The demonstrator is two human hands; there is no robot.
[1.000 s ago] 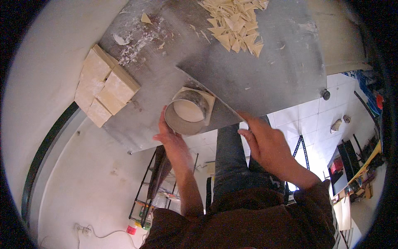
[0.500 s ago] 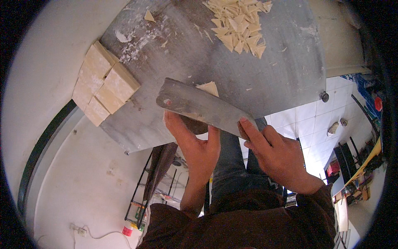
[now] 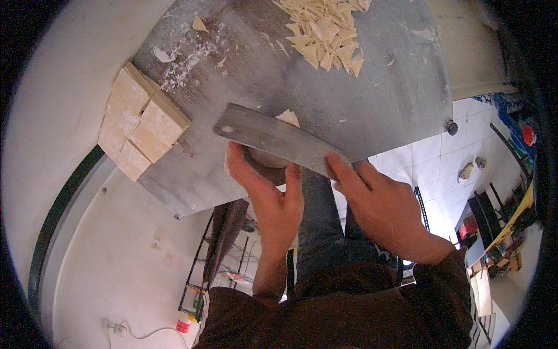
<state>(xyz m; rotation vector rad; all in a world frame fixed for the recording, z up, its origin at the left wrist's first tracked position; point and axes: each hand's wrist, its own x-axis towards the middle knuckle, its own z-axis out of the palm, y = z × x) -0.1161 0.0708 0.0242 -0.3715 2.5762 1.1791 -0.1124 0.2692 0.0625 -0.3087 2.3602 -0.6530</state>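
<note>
My right hand (image 3: 383, 206) grips a wide metal cleaver (image 3: 273, 136) at its right end, and the blade slants up to the left over the table. Just under the blade's near edge is my left hand (image 3: 267, 192), thumb and forefinger spread wide; its fingertips are partly hidden by the cleaver. I cannot make out anything held between them. A small pale dough piece (image 3: 289, 118) pokes out beyond the far edge of the blade. What lies beneath the cleaver is hidden.
Far off lies a heap of cut dough triangles (image 3: 328, 38). Stacked square dough sheets (image 3: 142, 125) rest at the left table edge by the wall. Flour (image 3: 186, 64) and a single dough triangle (image 3: 199, 24) are on the metal table (image 3: 395, 99). A wire rack (image 3: 195, 279) stands below.
Both hands and the cleaver have shifted slightly up and left in the picture. The heap has moved up and left in view too. Less of the dough piece shows beyond the blade.
</note>
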